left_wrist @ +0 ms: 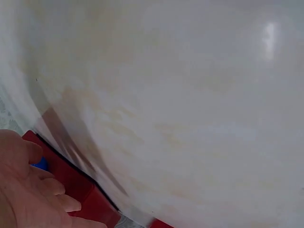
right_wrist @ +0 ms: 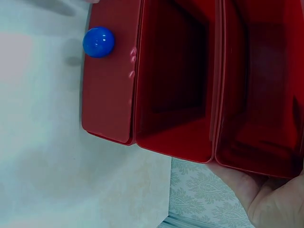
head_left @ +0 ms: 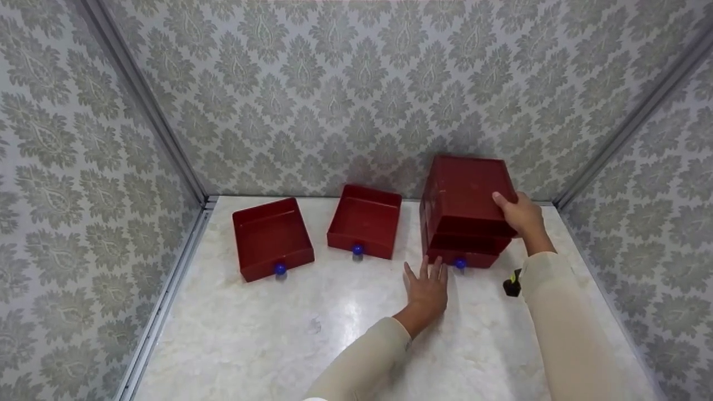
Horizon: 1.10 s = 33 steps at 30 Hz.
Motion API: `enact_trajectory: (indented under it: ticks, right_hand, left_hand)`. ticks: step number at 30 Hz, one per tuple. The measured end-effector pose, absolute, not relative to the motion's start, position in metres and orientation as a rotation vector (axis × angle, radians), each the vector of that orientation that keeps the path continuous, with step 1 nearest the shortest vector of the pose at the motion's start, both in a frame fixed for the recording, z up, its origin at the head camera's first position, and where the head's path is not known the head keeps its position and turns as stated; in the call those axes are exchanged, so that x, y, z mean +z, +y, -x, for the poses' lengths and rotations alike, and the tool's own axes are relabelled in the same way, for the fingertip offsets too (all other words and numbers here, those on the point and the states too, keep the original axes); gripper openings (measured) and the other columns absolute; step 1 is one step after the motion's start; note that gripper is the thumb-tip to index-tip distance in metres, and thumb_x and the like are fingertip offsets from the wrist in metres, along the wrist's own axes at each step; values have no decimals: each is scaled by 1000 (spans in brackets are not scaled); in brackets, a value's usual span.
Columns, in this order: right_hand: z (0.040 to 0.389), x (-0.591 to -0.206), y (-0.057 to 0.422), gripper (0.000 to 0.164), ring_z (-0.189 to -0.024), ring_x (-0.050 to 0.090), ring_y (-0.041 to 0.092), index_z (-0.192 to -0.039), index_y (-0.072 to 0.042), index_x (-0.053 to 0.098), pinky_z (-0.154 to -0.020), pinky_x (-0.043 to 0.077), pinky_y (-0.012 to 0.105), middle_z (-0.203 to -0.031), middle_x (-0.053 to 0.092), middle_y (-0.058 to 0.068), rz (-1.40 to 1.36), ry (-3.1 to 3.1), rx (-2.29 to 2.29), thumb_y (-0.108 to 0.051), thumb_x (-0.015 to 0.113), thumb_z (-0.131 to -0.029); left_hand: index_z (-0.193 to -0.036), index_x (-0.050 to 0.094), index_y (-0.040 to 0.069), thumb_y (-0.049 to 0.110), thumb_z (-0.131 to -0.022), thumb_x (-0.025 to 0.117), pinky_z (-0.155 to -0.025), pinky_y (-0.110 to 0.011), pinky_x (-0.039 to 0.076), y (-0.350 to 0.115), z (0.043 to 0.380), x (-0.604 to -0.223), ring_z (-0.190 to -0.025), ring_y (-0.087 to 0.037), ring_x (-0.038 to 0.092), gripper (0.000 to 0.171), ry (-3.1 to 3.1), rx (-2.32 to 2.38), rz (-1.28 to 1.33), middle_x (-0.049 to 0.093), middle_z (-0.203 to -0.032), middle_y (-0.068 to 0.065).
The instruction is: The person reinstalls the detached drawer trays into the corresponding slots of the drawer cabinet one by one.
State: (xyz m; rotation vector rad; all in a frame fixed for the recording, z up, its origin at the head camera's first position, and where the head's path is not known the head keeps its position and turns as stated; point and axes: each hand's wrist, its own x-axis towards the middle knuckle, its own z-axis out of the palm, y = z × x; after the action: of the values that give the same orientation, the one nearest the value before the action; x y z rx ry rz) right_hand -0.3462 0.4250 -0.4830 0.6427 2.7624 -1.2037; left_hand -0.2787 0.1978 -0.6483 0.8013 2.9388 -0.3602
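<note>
A red drawer cabinet (head_left: 473, 192) stands at the back right. Its two upper slots are hollow, and the bottom one holds a drawer (right_wrist: 107, 95) with a round blue knob (right_wrist: 99, 42). My right hand (head_left: 522, 216) grips the cabinet's upper right side, thumb on the top panel; fingers show along the side in the right wrist view. With fingers spread and fairly straight, my left hand (head_left: 428, 292) has its fingertips right at the lower left front corner, left of the knob. In the left wrist view that hand (left_wrist: 33, 190) overlaps the red front.
Two loose red drawers with blue knobs lie left of the cabinet: one drawer (head_left: 295, 259) farther left, another drawer (head_left: 373, 246) nearer. A small dark pot (head_left: 511, 288) with a green sprout sits by the right sleeve. Patterned walls (head_left: 362, 83) enclose the pale table (head_left: 239, 345).
</note>
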Motion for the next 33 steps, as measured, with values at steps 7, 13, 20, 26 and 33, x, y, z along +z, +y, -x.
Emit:
enact_trajectory:
  ticks: [7,13,20,26,33]
  right_hand:
    - [346,-482,425,97,-125,53,49,-158,-5,28,-68,60,45,-151,41,32,-639,2775,-1196,-77,41,-93]
    - [347,-482,425,97,-123,54,48,-158,-5,29,-68,60,46,-150,42,32,-639,2769,-1186,-77,40,-93]
    - [346,-483,426,97,-122,55,48,-154,-3,33,-67,60,45,-146,44,33,-648,2765,-1176,-78,40,-93]
    - [345,-482,425,95,-122,55,46,-154,-4,33,-70,60,48,-146,44,32,-653,2765,-1201,-77,41,-93]
    - [345,-481,426,96,-120,56,46,-153,-2,34,-69,60,48,-145,45,32,-648,2776,-1195,-77,40,-93]
  left_hand:
    - [-164,17,31,44,-108,36,-117,-72,20,197,281,-644,-161,-28,3,60,2929,-373,-846,5,-174,6]
    - [-164,16,32,43,-108,36,-116,-74,18,190,284,-647,-161,-26,2,60,2924,-385,-872,1,-173,10]
    - [-155,44,24,34,-106,40,-118,-68,23,170,297,-649,-156,-20,29,50,3101,-194,-1033,41,-163,8]
    - [-134,65,17,33,-103,52,-116,-63,33,136,321,-642,-140,-27,53,37,3324,-126,-1183,65,-140,-1]
    - [-140,62,13,36,-106,53,-123,-50,30,83,358,-626,-143,-23,50,42,3300,-128,-1094,60,-147,-5]
